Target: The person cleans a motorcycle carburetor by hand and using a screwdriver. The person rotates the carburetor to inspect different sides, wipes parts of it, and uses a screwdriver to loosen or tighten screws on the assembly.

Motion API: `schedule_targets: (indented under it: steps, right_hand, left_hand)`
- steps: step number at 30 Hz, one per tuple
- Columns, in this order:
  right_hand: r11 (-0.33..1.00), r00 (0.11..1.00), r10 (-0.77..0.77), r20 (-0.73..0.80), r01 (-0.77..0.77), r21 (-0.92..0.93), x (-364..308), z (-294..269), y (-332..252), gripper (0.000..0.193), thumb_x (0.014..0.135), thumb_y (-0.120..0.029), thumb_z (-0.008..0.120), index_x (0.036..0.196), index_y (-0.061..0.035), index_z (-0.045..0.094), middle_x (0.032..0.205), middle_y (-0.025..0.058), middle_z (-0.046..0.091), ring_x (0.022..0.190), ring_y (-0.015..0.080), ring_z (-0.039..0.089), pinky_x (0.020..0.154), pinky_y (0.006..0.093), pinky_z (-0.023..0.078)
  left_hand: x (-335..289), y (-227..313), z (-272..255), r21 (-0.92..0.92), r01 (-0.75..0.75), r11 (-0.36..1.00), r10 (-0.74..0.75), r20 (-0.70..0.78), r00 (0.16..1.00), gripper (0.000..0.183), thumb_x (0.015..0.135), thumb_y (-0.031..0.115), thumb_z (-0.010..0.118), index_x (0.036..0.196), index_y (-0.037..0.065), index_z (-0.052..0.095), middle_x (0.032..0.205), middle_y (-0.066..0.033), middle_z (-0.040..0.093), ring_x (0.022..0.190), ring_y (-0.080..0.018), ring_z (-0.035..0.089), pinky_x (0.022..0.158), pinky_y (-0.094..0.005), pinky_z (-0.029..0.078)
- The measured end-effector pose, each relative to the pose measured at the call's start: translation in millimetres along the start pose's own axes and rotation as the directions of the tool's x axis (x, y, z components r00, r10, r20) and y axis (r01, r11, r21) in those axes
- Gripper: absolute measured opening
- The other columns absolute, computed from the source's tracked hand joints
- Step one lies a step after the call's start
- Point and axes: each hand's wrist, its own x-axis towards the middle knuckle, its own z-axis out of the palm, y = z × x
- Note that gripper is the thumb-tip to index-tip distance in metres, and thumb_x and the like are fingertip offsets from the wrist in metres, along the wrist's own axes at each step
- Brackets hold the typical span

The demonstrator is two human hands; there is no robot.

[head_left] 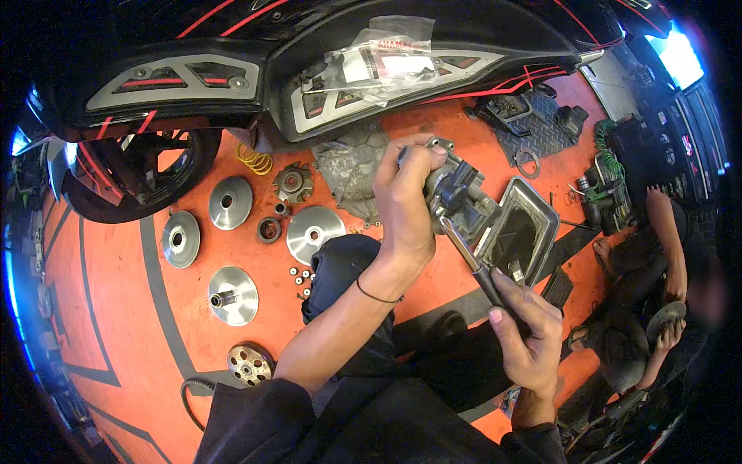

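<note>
My left hand (pixel 410 197) is closed around a throttle body (pixel 461 197), a grey metal part with a black plastic housing on its side. In my right hand (pixel 529 332) is a dark-handled tool with a metal shaft (pixel 487 288), gripped between thumb and fingers. Its shaft points up and left, and the far end meets the lower side of the throttle body; the exact tip is hard to make out. Just right of and below the part, a rectangular metal tray (pixel 550 246) holds dark liquid and a small metal piece.
Pulley discs (pixel 230 203), a yellow spring (pixel 255 160), small rollers and a clutch bell (pixel 250 363) lie on the orange floor to the left. A scooter (pixel 278 93) with a plastic bag (pixel 386 66) on its footboard stands ahead. Another person's hand (pixel 666 334) holds a disc at right.
</note>
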Motion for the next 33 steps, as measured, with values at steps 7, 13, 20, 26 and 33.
schedule_targets:
  steps: [7,13,20,26,33]
  right_hand:
    - [0.997,0.997,0.078,-0.003,-0.078,0.015,1,1,-4,0.037,0.083,-0.002,0.062,0.119,0.0035,0.061,0.07,0.0095,0.056,0.062,0.0162,0.055,0.061,0.0272,0.045]
    - [0.991,1.0,0.002,-0.026,-0.006,-0.13,2,-4,-5,0.039,0.082,-0.003,0.063,0.121,-0.0013,0.062,0.071,0.0128,0.057,0.061,0.0214,0.056,0.058,0.031,0.045]
    - [0.953,1.0,0.021,-0.018,-0.026,-0.301,6,-11,-14,0.043,0.081,-0.004,0.065,0.124,-0.0083,0.061,0.067,0.0118,0.051,0.055,0.0252,0.051,0.053,0.0367,0.042]
    - [0.938,0.998,0.058,-0.033,-0.066,-0.34,8,-9,-17,0.041,0.082,-0.004,0.064,0.122,-0.0073,0.062,0.068,0.0126,0.05,0.058,0.0245,0.051,0.055,0.0356,0.043]
    - [0.949,0.998,0.061,-0.026,-0.066,-0.307,13,-8,-22,0.039,0.082,-0.004,0.065,0.121,-0.0046,0.062,0.066,0.0124,0.047,0.057,0.0236,0.049,0.054,0.0353,0.041]
  left_hand:
    - [-2,2,1,0.056,0.029,0.998,-0.028,-0.012,1.0,0.03,0.081,0.018,0.053,0.101,-0.003,0.058,0.093,-0.0101,0.06,0.082,-0.0179,0.059,0.076,-0.0311,0.049]
    - [-3,5,6,0.006,0.03,1.0,-0.03,-0.042,0.999,0.021,0.079,0.012,0.062,0.096,0.001,0.057,0.079,-0.0031,0.058,0.068,-0.009,0.054,0.062,-0.024,0.043]
    - [1,-1,3,0.048,0.086,0.995,-0.083,-0.044,0.996,0.018,0.079,0.014,0.063,0.09,0.001,0.057,0.075,-0.0024,0.056,0.067,-0.0081,0.053,0.06,-0.0233,0.042]
    - [2,-3,4,0.049,0.154,0.987,-0.15,-0.081,0.985,0.019,0.078,0.017,0.065,0.086,0.002,0.056,0.072,-0.0009,0.054,0.062,-0.0077,0.051,0.055,-0.024,0.041]
    - [3,-1,3,-0.028,0.193,0.981,-0.195,-0.098,0.976,0.02,0.08,0.017,0.065,0.087,0.002,0.054,0.073,-0.0004,0.053,0.061,-0.0067,0.048,0.057,-0.0238,0.04]
